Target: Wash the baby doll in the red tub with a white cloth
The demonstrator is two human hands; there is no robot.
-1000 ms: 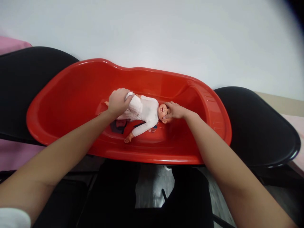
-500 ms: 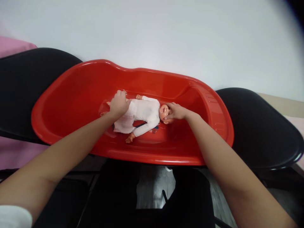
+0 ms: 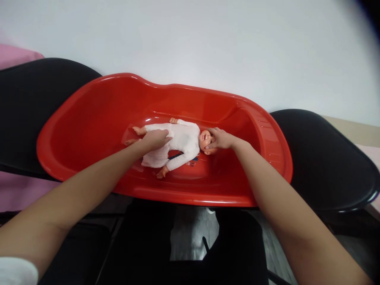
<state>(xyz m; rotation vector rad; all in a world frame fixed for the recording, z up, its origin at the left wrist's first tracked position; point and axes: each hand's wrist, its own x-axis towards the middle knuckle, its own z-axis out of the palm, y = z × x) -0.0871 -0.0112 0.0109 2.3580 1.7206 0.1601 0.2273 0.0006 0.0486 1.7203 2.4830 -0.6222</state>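
A baby doll (image 3: 187, 136) in a white long-sleeved outfit lies on its back in a red baby bathtub (image 3: 89, 118), head to the right and bare feet to the left. My right hand (image 3: 220, 138) is wrapped round the doll's head, the thumb by its cheek and the fingers over the top. Over the doll's hips is my left hand (image 3: 156, 139), fingers curled together at the top of a pale, thin cloth (image 3: 154, 157). That cloth hangs along the near side of the doll's legs. The left fingertips are partly hidden.
The tub rests across black chairs, one seat (image 3: 32, 107) showing at the left and another (image 3: 323, 162) at the right. Behind it stands a white wall (image 3: 190, 43). Pink fabric (image 3: 20, 192) shows at the left, and my dark-clad legs (image 3: 142, 237) are just below the tub.
My left hand has come down and slightly right, toward the near side of the doll's hips, uncovering its far leg and feet. My right hand stays at the head.
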